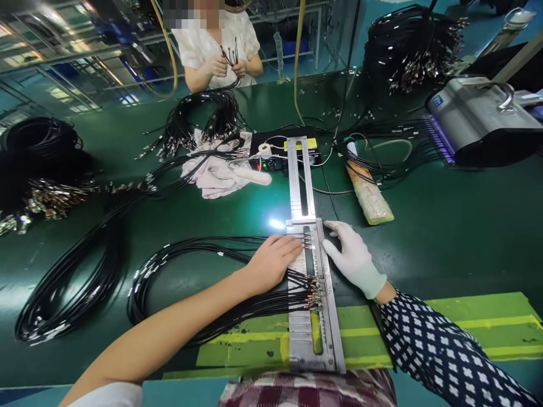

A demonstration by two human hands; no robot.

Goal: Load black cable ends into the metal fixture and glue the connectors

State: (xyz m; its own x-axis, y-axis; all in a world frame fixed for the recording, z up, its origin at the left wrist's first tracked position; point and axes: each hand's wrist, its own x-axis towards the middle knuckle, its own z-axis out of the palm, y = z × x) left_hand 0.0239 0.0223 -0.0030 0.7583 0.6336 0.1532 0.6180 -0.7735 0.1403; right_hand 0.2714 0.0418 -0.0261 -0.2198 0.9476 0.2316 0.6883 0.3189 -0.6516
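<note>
A long slotted metal fixture [300, 328] lies in front of me, pointing away from my body. Several black cables [271, 301] rest across it, their stripped ends with coloured wires lined up along its right-hand rail. My bare left hand [274, 261] lies flat over the cables near the fixture's upper part, fingers stretched to the right. What is under the palm is hidden. My right hand [350, 254], in a white glove, is beside the rail's right edge, thumb and fingers apart, with nothing visible in it. The fingertips are at or very near the rail; contact cannot be made out.
Coiled black cables [72, 271] lie at left. Beyond the fixture are a black control box [275, 164], a pink cloth [212, 178] and a wrapped roll [369, 195]. A metal machine with purple light [479, 121] stands right. Across the table a person [216, 56] holds cable ends.
</note>
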